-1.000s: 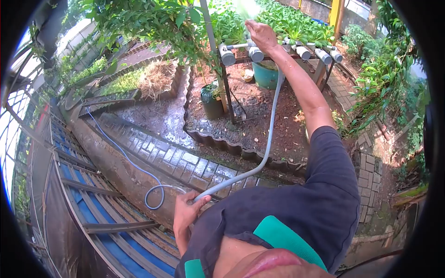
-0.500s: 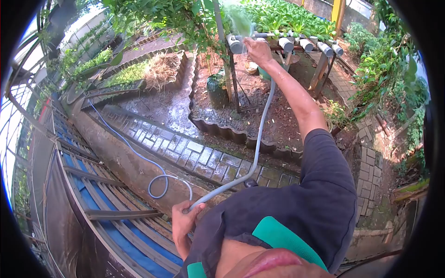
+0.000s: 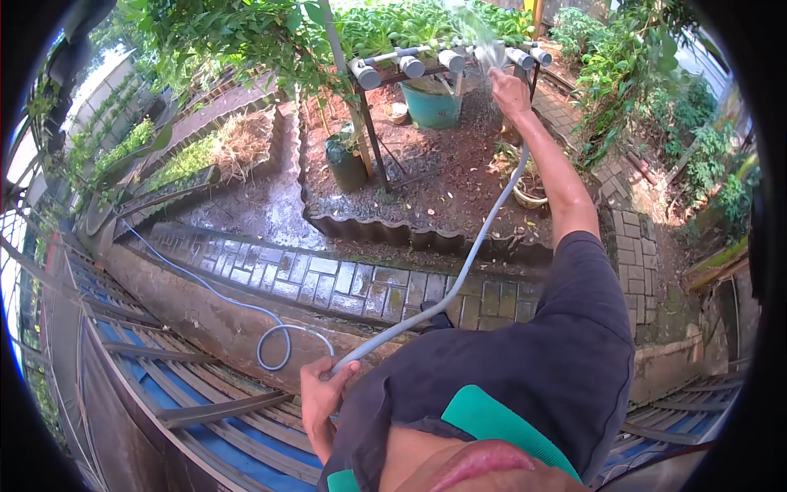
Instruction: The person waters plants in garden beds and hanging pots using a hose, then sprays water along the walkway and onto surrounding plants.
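Observation:
A grey hose (image 3: 479, 239) runs in a curve across the front of my body. My left hand (image 3: 322, 395) is closed round its lower part, close to my waist. My right arm is stretched forward, and my right hand (image 3: 511, 96) grips the hose's far end, its fingers bunched at the mouth. Water (image 3: 489, 51) sprays up and away from there, toward the leafy greens (image 3: 393, 31). Just beyond my right hand is a row of capped grey pipes (image 3: 366, 76) beneath the plants.
A teal tub (image 3: 432, 108) and a dark planter (image 3: 344, 164) stand in the soil bed behind wavy edging (image 3: 393, 233). Wet paving (image 3: 344, 276) runs before me. A thin blue hose (image 3: 270, 310) loops over the low wall, beside slatted wood (image 3: 205, 410) at lower left.
My right hand and the spray have moved right along the pipe row. The view has turned right, bringing the teal tub into fuller sight. My left hand keeps its grip.

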{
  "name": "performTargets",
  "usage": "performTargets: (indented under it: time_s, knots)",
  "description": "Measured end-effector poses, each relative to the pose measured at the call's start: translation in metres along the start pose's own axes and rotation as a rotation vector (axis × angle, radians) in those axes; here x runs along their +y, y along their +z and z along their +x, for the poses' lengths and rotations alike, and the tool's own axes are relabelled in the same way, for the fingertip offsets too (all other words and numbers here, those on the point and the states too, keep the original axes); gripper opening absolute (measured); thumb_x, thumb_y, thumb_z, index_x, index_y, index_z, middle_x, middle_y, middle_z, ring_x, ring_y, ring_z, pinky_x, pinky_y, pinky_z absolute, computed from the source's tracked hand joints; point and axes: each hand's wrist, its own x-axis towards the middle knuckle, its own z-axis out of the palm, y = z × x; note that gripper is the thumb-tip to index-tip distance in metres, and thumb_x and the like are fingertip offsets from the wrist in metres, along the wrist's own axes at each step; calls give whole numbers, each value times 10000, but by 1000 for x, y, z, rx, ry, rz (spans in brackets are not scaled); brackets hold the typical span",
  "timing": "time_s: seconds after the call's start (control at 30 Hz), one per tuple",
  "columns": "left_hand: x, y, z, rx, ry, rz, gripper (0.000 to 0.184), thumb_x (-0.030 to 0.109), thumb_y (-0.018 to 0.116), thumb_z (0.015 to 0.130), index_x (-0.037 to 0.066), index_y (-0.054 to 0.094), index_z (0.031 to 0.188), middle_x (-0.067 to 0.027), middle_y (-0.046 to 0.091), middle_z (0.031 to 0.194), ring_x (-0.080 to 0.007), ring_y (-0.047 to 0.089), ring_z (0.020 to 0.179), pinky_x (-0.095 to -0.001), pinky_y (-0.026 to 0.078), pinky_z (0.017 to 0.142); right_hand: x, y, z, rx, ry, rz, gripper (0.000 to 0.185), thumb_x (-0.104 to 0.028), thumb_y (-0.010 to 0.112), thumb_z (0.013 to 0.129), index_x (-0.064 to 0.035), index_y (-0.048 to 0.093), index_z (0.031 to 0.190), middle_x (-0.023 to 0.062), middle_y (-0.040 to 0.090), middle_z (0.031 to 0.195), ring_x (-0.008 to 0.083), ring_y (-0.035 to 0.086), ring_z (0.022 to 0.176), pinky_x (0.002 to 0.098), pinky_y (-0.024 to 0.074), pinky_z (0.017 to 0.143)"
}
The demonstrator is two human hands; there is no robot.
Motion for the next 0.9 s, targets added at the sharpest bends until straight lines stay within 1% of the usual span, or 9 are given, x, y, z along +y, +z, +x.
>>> performTargets:
  time_s: [0.17,0.27,0.33,0.43,0.63,0.73,0.77,0.87,0.9]
  knots:
    - [-8,-8,-2,-38,-6,15,307,237,798,761,-45,676,740,-16,516,529,-90,463,475,-275,335,450,54,-40,-30,0,125,-110,267,-280,437,959,-193,646,1102,220,677,898,418,655,868,523,503,762]
    - [-16,-15,-3,-81,2,12,312,242,800,759,-44,677,742,-19,514,530,-95,460,485,-280,335,460,59,-59,-52,58,180,-126,271,-275,437,953,-182,648,1096,221,677,907,414,654,869,508,506,761]
    - [-23,-20,2,-90,23,-12,319,253,801,758,-41,677,743,-22,516,537,-96,455,498,-285,337,470,58,-57,-55,111,139,-148,254,-263,460,948,-171,651,1088,227,674,892,408,655,858,503,504,750]
    - [-20,-28,4,-58,-34,29,326,273,800,760,-34,689,761,-27,519,553,-100,449,529,-289,339,490,23,-52,-43,92,145,-80,227,-262,491,954,-160,650,1080,230,670,865,414,649,847,509,494,735]
    - [-35,-49,6,94,104,-69,315,258,813,738,-21,672,702,-4,513,524,-78,454,489,-268,320,449,-59,9,-13,85,76,49,216,-276,481,967,-139,629,1042,226,670,855,427,644,841,512,494,733]
    - [-41,-68,0,180,-14,-99,346,259,804,725,-61,687,786,-25,509,552,-111,432,552,-298,333,508,-102,58,7,76,30,104,228,-285,479,966,-155,641,1060,219,675,869,421,647,853,519,494,750]
    - [-56,-74,2,214,3,-106,329,242,805,730,-61,679,766,-16,509,545,-91,433,540,-281,329,495,-118,75,16,73,20,128,232,-286,480,964,-159,644,1068,218,676,876,419,648,859,520,494,755]
    - [-45,-90,2,313,-72,-166,323,238,814,734,-52,673,748,0,514,547,-65,435,529,-257,315,478,-166,119,45,53,-2,169,247,-288,487,959,-169,653,1098,215,679,903,411,651,883,518,495,776]
    - [-39,-94,4,337,-42,-197,332,244,825,735,-41,656,720,15,514,548,-48,424,510,-234,295,464,-183,130,55,93,-47,181,225,-269,508,952,-154,661,1072,203,681,888,398,656,857,495,505,758]
